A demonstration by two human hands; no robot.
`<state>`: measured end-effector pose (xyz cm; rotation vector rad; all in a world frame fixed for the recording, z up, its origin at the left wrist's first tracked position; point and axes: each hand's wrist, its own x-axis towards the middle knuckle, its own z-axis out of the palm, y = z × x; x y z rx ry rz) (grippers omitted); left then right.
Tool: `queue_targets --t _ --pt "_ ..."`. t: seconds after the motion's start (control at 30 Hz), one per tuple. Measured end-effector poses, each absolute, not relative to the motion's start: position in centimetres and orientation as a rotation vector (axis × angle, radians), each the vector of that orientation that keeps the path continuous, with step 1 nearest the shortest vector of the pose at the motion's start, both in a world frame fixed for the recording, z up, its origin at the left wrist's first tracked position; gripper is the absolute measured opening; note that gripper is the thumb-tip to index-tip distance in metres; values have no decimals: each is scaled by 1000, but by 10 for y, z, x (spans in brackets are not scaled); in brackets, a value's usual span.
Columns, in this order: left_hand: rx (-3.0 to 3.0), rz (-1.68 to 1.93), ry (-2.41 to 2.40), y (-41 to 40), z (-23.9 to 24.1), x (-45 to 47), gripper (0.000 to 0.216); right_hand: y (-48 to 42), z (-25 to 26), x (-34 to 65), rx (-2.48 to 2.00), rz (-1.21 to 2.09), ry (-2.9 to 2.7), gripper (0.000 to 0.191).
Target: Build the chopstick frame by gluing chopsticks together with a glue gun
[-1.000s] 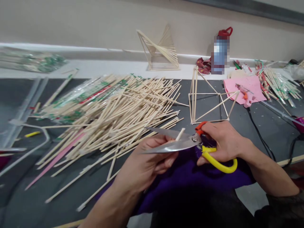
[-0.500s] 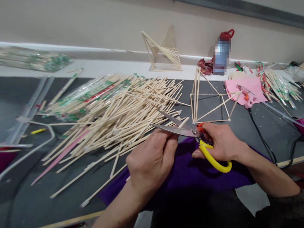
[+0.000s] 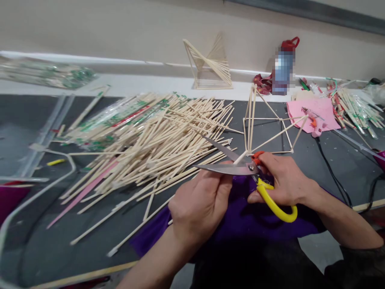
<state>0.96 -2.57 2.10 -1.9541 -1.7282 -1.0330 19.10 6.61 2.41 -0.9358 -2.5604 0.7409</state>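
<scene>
Item: scissors (image 3: 252,167), blades parted, which I viewed in the right hand (image 3: 279,180), fingers wrapped about the orange and yellow handles. Item: wooden stick (image 3: 241,157), gripped by the curled left hand (image 3: 200,200), lay between those blades, presumably steadied there. Item: stick pile (image 3: 168,140), on the dark table (image 3: 60,249), apparently kept within reach.

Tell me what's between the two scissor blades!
In the head view, the end of a thin wooden stick lies between the open scissor blades, near the pivot screw.

Sticks (image 3: 168,144) on the table (image 3: 345,176) — frame (image 3: 278,133) right, bottle (image 3: 282,70) behind it.
</scene>
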Motion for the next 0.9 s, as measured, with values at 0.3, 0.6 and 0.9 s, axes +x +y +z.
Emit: queue_targets --t 0.3,0.6,0.9 --pt "-2031 -1223 -1893 -24 24 2 20 65 28 191 -976 615 -2619 72" --pt "-2001 -1429 -1993 -17 18 7 17 66 28 194 -1017 528 -2636 71" --pt "-2013 -1468 -2065 -19 20 6 18 68 19 194 -928 434 -2630 62"
